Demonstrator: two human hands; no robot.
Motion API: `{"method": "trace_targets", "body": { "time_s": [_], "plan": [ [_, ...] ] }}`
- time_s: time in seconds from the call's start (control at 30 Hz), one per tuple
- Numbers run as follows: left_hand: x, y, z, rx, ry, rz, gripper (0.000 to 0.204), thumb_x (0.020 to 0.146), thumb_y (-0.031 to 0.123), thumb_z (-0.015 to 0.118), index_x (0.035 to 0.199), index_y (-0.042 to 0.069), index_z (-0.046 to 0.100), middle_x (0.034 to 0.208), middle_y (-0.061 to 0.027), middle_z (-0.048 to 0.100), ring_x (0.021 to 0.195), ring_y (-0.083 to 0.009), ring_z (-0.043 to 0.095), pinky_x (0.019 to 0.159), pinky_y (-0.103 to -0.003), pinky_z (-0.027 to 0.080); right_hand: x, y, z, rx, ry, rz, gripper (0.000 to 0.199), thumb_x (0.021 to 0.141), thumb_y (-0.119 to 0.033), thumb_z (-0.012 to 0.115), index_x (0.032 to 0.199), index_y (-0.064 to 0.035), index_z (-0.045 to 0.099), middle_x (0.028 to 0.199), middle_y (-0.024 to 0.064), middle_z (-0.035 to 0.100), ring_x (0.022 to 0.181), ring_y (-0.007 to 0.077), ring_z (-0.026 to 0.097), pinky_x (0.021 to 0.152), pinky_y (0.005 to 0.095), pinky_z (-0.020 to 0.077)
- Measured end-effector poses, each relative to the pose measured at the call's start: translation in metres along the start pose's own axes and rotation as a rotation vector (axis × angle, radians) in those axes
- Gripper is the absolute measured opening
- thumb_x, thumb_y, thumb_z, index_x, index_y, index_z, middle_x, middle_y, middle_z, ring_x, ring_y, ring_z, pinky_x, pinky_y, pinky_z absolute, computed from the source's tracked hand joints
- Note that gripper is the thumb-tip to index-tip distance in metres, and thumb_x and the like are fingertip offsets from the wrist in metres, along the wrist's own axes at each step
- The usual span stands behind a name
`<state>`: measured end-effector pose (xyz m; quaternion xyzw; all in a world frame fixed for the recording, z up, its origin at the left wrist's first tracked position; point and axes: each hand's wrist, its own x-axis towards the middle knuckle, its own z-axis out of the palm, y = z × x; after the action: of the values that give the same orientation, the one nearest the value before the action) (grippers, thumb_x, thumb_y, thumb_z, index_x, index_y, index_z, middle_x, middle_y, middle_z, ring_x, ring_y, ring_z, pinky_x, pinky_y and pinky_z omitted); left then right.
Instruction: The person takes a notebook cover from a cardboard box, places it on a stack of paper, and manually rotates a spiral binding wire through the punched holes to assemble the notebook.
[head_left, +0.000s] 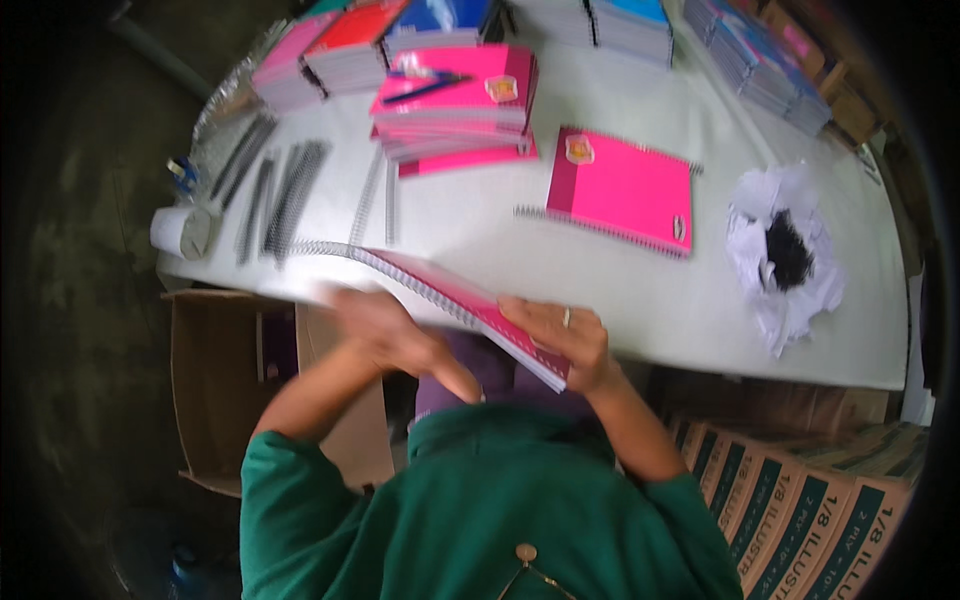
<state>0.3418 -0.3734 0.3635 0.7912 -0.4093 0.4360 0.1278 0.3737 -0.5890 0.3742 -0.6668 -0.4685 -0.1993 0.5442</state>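
A pink notebook (500, 320) is gripped at its near end by the right hand (560, 340), with a spiral wire (390, 265) protruding from its far edge. The left hand (390, 335), blurred, is held just beside it. Beyond the hands, a pink notebook stack (455, 100) and loose spiral wires (280, 195) are laid on the white table (600, 280).

Pink notebook stacks (455, 100), loose spiral wires (285, 190), crumpled paper (785, 250) — white table (600, 270), cardboard boxes (800, 490).
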Motion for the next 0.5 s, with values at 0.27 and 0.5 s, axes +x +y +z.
{"method": "trace_targets", "body": {
  "time_s": [0.27,0.5],
  "plan": [
    [0.016,-0.006,0.015,0.147,0.232,0.125,0.086,0.078,0.075,0.033,0.121,0.001,0.036,0.129,-0.0261,0.031,0.127,-0.0414,0.025,0.107,-0.058,0.006,0.003,0.005,0.006,0.002,-0.011,-0.007,0.048,0.067,-0.002,0.067,0.114,0.0009,0.057,0.105,0.0153,0.064,0.089,0.0269,0.065,0.073,0.0336,0.0544],
    [0.009,0.010,0.019,-0.035,0.027,-0.085,0.102,0.077,0.076,0.030,0.141,-0.002,0.015,0.139,-0.0356,0.017,0.131,-0.0500,0.013,0.105,-0.061,0.003,0.007,0.003,0.009,-0.046,0.060,0.034,0.048,0.068,-0.003,0.066,0.115,-0.0041,0.058,0.108,0.0116,0.063,0.094,0.0236,0.064,0.076,0.0330,0.0542]
  ]
}}
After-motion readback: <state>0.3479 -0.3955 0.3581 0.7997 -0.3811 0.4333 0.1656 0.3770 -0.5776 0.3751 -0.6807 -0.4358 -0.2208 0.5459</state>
